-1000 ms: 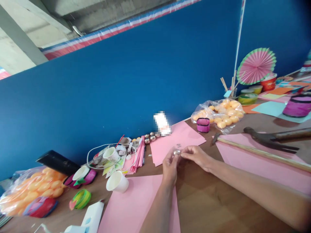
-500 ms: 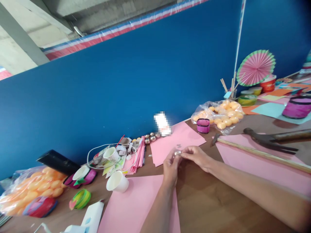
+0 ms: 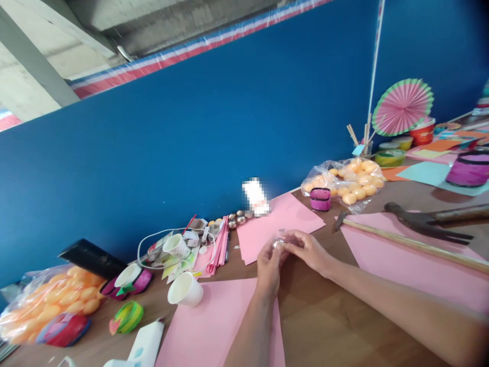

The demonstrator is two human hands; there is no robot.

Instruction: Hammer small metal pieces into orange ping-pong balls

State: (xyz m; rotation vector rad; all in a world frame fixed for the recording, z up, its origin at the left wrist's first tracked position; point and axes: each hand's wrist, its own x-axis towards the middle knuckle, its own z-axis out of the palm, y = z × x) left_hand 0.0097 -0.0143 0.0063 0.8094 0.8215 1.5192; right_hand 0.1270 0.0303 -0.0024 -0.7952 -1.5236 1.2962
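Between my fingertips is a small shiny silver ball [image 3: 278, 243], partly covered by the fingers. My left hand [image 3: 268, 267] is closed and grips it from the near left. From the right, the thumb and fingers of my right hand [image 3: 308, 251] pinch at the same ball. Both hands are just above the brown table, at the near edge of a pink paper sheet [image 3: 296, 216]. Several similar silver balls [image 3: 240, 219] lie beyond and to the left, by the blue wall. A second pink sheet [image 3: 214, 321] lies partly under my left forearm.
A white paper cup [image 3: 185, 289] stands left of my hands, near a pile of paper scraps [image 3: 191, 255]. To the right lies a hammer [image 3: 428, 220] beside a wooden stick [image 3: 412, 242]. Bags of orange balls [image 3: 57, 300] flank the table, and a blue wall [image 3: 229, 137] closes the back.
My right fingers have curled closer around the silver ball, which is turned slightly in my fingertips. The things on the table have stayed in place.
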